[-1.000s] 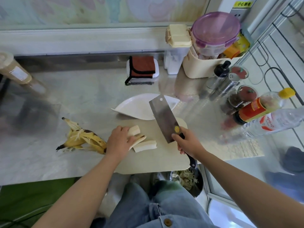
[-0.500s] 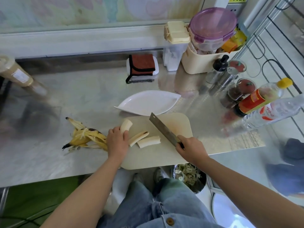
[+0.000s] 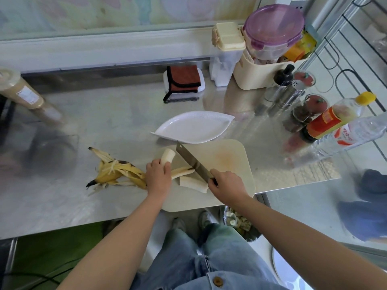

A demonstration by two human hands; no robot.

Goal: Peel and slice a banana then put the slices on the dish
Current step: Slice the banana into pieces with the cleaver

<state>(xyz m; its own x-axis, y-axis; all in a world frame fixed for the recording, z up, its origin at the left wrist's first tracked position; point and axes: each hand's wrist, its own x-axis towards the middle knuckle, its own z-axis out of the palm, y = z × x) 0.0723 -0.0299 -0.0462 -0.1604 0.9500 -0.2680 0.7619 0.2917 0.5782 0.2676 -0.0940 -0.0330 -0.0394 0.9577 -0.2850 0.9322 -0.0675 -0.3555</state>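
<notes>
while it's held, banana piece (image 3: pixel 168 156) points toward dish (image 3: pixel 192 128)

Left arm: bare, reaching in from the lower left, forearm nearly straight.
Left hand (image 3: pixel 158 176): knuckles up, fingers curled round one end of a banana piece (image 3: pixel 167 156), whose other end sticks out past them.
Right arm: bare, coming in from the lower right, angled inward.
Right hand (image 3: pixel 227 182): back facing up, fingers wrapped round the handle of the knife (image 3: pixel 192 162); near the left hand, not touching it.

Single head view, close, angled forward-down over counter (image 3: pixel 88 122), hands.
</notes>
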